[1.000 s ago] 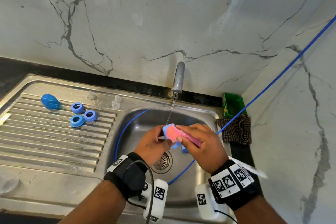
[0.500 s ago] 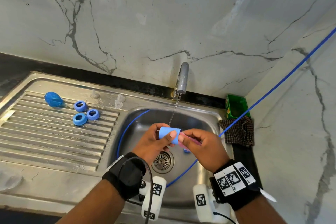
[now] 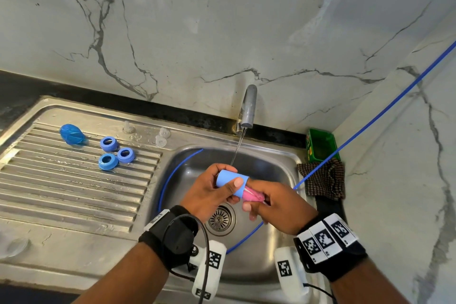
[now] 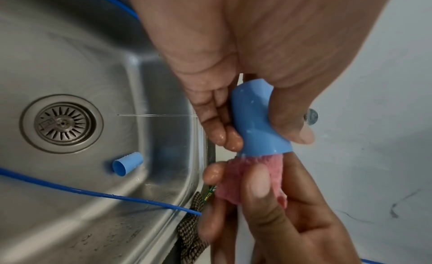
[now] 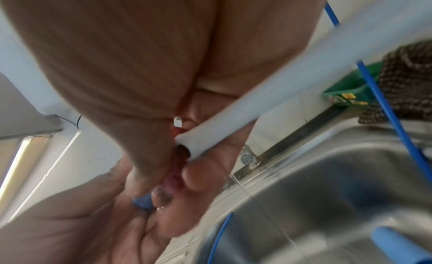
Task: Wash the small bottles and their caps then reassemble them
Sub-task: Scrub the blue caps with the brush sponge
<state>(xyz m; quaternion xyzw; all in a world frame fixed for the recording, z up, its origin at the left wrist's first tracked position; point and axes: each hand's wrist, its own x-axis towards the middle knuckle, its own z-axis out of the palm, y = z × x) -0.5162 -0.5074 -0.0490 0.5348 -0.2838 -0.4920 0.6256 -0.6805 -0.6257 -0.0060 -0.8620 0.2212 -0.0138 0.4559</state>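
I found a stainless steel sink [image 3: 283, 163], its ribbed drainboard [image 3: 74, 195] to the left, set against veined marble-look wall panels [image 3: 222, 20]. A thin stream ran from the grey tap [image 3: 248, 106] into the basin. My left hand [image 3: 207, 192] was curled round a smooth blue cylindrical bottle [image 3: 230, 180], held on its side above the round slotted drain [image 3: 220, 219]. My right hand [image 3: 278, 207] pinched a fuzzy pink sponge [image 3: 251, 196], its end pushed into the bottle's open mouth. A second blue bottle [image 4: 127, 163] lay on its side on the basin floor near the drain. On the drainboard lay three blue ring caps [image 3: 116, 154] close together, with an oval blue piece [image 3: 72, 134] near them to the left.
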